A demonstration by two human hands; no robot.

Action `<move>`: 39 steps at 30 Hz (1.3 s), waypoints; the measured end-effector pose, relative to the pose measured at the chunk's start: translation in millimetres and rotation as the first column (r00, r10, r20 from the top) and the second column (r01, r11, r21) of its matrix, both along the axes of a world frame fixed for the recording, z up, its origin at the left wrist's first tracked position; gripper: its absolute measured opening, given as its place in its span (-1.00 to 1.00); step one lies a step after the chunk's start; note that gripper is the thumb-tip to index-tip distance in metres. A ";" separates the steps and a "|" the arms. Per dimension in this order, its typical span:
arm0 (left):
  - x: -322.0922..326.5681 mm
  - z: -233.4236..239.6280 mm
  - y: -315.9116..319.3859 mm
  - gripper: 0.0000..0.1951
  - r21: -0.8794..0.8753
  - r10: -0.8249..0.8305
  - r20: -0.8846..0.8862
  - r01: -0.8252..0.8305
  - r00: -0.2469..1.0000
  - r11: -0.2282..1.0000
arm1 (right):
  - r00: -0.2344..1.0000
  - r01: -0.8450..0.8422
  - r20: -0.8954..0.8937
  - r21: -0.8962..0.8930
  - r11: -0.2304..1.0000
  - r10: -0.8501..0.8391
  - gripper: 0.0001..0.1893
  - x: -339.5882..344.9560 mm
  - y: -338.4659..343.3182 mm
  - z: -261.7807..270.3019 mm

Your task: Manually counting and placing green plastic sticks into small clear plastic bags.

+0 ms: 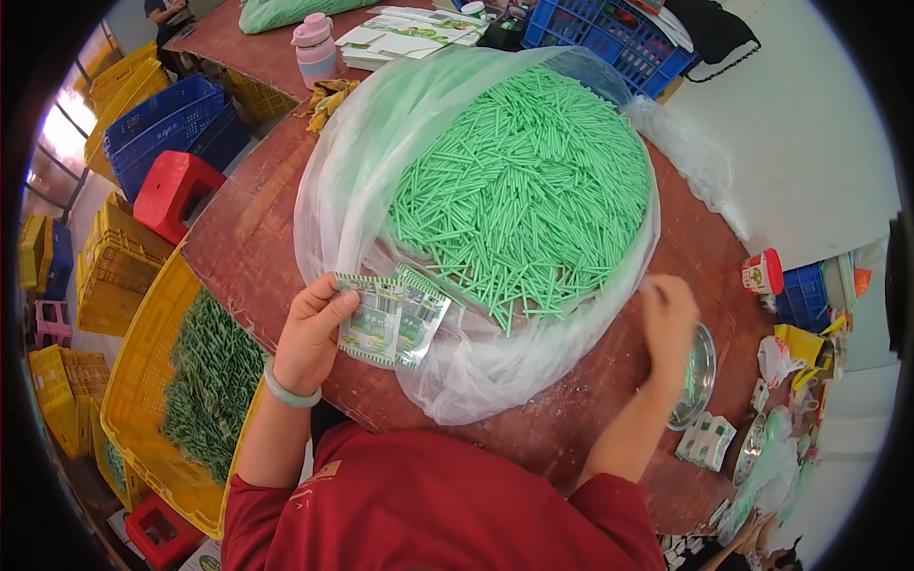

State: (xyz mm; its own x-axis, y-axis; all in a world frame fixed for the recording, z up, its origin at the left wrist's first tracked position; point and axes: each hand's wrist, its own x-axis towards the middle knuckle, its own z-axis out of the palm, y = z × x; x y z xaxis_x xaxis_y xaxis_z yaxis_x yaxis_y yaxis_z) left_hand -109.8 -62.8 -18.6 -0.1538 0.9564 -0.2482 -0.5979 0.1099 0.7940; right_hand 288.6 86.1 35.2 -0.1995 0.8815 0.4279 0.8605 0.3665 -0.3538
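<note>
My left hand (314, 332) pinches printed packets (371, 320) between thumb and fingers, at the near left edge of a large clear plastic bag (464, 385). The bag lies wide open and holds a big heap of thin green sticks (528, 178). To the right of the bag, my right hand (668, 303) is blurred, and whether anything is in its fingers cannot be made out. Beside my right forearm is a round metal tray (703, 378) with some green sticks in it.
White-green packs (705, 440) lie near the tray. A yellow crate (136, 428) of dark green packets stands left of the red-brown table (250, 207). Beyond the bag are a pink bottle (314, 50), flat cartons (410, 32) and a blue crate (607, 43). Another person's arm (742, 535) shows at lower right.
</note>
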 end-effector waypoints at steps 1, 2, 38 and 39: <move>-1.1 -1.0 0.2 -0.86 0.006 -0.016 0.034 0.016 0.999 1.000 | 0.990 0.132 -0.050 0.064 0.989 -0.129 -0.89 22.6 -13.4 11.5; -0.9 -0.4 -0.5 -0.86 0.006 -0.018 0.034 0.018 0.999 1.000 | 0.967 0.254 -0.043 0.071 0.965 -0.251 -0.90 51.7 -24.8 17.1; 27.4 -1.1 25.4 -0.75 0.021 -0.213 0.215 0.214 0.953 0.977 | 0.921 -0.343 0.063 -0.343 0.875 0.385 -0.59 -61.7 70.0 -68.2; 28.8 -0.8 25.6 -0.75 0.022 -0.214 0.217 0.215 0.952 0.976 | 0.921 -0.341 0.065 -0.342 0.875 0.384 -0.59 -61.4 72.2 -67.1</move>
State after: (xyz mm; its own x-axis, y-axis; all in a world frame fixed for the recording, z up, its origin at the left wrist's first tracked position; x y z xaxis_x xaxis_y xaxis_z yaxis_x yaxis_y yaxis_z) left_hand -81.0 -37.1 -19.5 0.1126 0.9605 -0.2543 -0.7178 0.2556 0.6477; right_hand 227.2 158.4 -31.9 -0.5652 0.8204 0.0863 0.7341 0.5480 -0.4011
